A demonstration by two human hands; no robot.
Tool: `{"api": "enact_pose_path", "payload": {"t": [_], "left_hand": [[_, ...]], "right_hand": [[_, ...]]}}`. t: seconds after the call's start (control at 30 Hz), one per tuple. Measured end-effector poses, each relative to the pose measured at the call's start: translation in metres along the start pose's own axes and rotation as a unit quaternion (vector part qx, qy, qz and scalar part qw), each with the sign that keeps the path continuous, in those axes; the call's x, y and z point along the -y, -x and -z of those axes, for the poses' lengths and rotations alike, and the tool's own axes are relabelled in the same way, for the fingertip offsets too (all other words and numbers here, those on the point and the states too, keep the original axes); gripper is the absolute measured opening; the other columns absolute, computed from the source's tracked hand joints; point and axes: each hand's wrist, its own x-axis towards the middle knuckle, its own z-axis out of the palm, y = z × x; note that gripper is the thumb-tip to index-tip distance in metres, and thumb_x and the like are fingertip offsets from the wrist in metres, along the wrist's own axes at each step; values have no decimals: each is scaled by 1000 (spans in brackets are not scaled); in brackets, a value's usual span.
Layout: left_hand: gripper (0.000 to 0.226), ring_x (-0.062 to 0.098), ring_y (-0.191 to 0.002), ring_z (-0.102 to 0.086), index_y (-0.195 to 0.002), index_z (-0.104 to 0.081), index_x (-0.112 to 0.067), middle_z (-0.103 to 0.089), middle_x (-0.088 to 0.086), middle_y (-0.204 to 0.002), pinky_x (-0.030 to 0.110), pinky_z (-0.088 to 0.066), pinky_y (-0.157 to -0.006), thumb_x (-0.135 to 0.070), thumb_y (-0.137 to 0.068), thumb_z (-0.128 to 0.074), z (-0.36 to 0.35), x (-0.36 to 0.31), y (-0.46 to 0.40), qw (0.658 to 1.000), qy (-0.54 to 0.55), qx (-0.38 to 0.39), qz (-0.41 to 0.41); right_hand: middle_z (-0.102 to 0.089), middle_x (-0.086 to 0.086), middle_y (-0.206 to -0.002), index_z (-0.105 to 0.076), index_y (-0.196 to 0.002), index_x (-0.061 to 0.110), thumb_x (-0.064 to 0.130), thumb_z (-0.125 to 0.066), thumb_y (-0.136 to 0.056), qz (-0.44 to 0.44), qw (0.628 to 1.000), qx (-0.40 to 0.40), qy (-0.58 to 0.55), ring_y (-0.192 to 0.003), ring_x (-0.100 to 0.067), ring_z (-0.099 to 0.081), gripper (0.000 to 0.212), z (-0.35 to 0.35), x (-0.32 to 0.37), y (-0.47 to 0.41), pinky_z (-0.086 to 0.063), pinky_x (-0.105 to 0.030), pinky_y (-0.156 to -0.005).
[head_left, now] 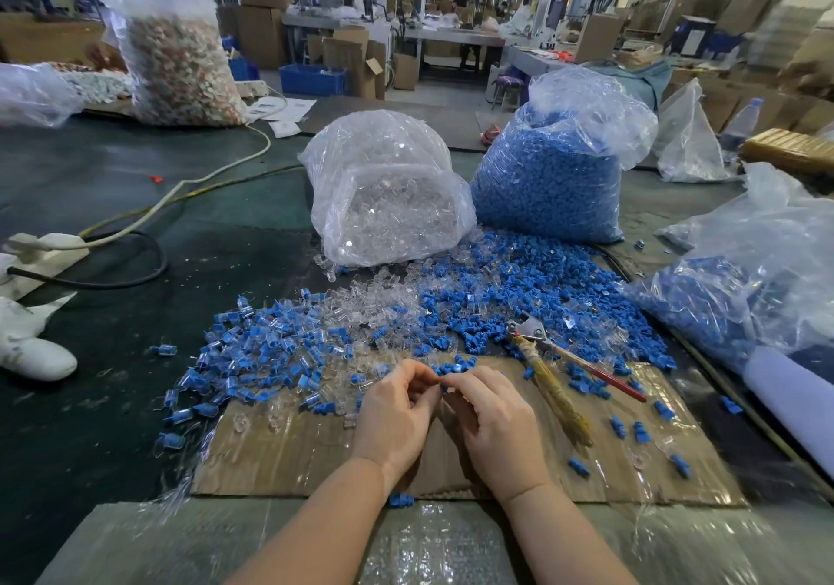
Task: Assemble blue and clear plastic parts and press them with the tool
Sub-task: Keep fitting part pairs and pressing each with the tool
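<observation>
While the two hands meet over the cardboard sheet (316, 453), a small blue part (444, 386) is pinched between their fingertips, so each grip is clenched on it. The left hand (392, 417) and the right hand (492, 422) are brought together knuckle to knuckle, presumably so that the tiny pieces can be steadied and aligned by feel; whether a clear part is already seated on the blue one cannot be told, since the fingers hide it.

Just beyond the grip, loose blue parts (519, 300) and clear parts (374, 300) are spread in a mixed heap, kept within easy reach for picking. To the left of the grip, a pile of joined blue-and-clear pieces (252, 358) is gathered, apparently set aside as finished or awaiting pressing. To the right of the grip, the pressing tool (555, 372) is laid on the cardboard with its handles towards the person, untouched, ready to be taken up by the right hand once the parts are fitted.

Well beyond the grip, a bag of clear parts (383, 191) and a bag of blue parts (555, 178) are stood open on the counter (135, 205) as bulk stock. The step in hand is judged to be the fitting, with pressing not yet done.
</observation>
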Motion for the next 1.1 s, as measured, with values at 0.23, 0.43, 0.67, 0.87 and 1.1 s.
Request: {"api": "enact_pose_path", "payload": {"t": [0.23, 0.43, 0.67, 0.87, 1.1], "left_hand": [[25, -3, -74, -58, -79, -57, -30, -63, -9, -79, 8, -47, -68, -7, -88, -59, 0, -1, 0, 1000, -1, 2, 4], [26, -6, -74, -58, -78, -57, -32, -63, -9, -78, 7, -46, -67, -8, -88, -59, 1, -1, 0, 1000, -6, 0, 0], [27, -9, -75, -57, -77, -56, -33, -63, -11, -77, 6, -45, -67, -9, -88, -59, 0, 0, 0, 1000, -3, -1, 1], [27, -9, -75, -57, -76, -55, -35, -63, -12, -76, 6, -45, -67, -11, -88, -60, 0, 1, -1, 1000, -23, -7, -5], [25, -6, -72, -56, -76, -55, -31, -61, -12, -77, 4, -43, -65, -10, -88, -59, 1, -1, -1, 1000, -12, -7, 12]], "right_hand": [[-64, 5, -81, -70, -86, 16, 34, -61, -82, 4, 1000, 0, 5, -72, -15, -61, 20, 0, 1, 0, -47, -23, -62], [-64, 6, -81, -70, -85, 18, 39, -55, -84, -1, 1000, 12, 10, -72, -13, -60, 25, 1, 2, 0, -45, -21, -61], [-64, 5, -81, -70, -86, 17, 33, -61, -82, 1, 1000, 12, 18, -72, -14, -60, 19, 1, 2, 0, -45, -21, -61], [-64, 3, -83, -70, -90, 16, 19, -72, -79, -1, 999, 38, 24, -74, -17, -61, 13, 3, 3, 0, -50, -27, -62], [-64, -5, -95, -67, -102, 10, 15, -70, -80, -71, 994, -15, 88, -89, -24, -61, 22, 11, -1, -3, -45, -39, -80]]}}
